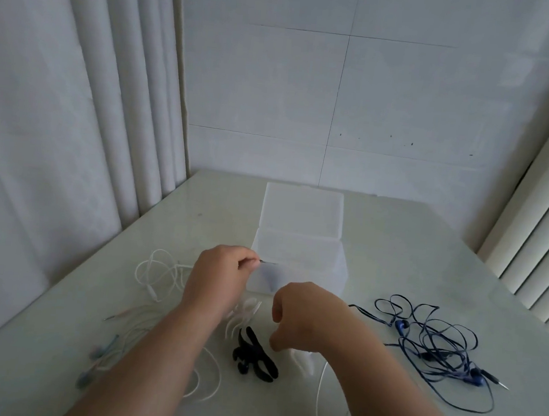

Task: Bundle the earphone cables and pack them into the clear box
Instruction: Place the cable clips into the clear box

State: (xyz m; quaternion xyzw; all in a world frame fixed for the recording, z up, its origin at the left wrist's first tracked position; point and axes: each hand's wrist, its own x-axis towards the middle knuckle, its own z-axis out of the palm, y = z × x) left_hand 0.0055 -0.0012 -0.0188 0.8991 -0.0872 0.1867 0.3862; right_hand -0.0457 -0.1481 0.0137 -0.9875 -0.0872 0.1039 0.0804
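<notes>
Earphone cables (475, 379): we find them lying loose on the surface (395, 251), to either side of the hands and outside the clear box (334, 272).
Left hand (221, 273): raised at the near left corner of the box. Thumb and forefinger pinch a thin dark piece (263, 261), too small for us to identify.
Right hand (300, 313): just in front of the box, fingers curled downward. We cannot tell whether it holds anything.
White strips (244, 313): curved, lying beside the left wrist, between the two forearms.
Black strips (257, 355): a small heap just nearer than the white strips.
White cable (158, 274): loose loops left of the left hand, with further strands passing under the left forearm.
Tinted earbuds (101, 352): blurred, at the near left of the surface.
Blue cable (400, 325): a tangle right of the right forearm, apart from the box, with its plug pointing right.
Lid (302, 210): open, behind the box body.
Surroundings: we note a curtain (77, 91) at left, a tiled wall (342, 97) behind and blinds (546, 231) at right.
</notes>
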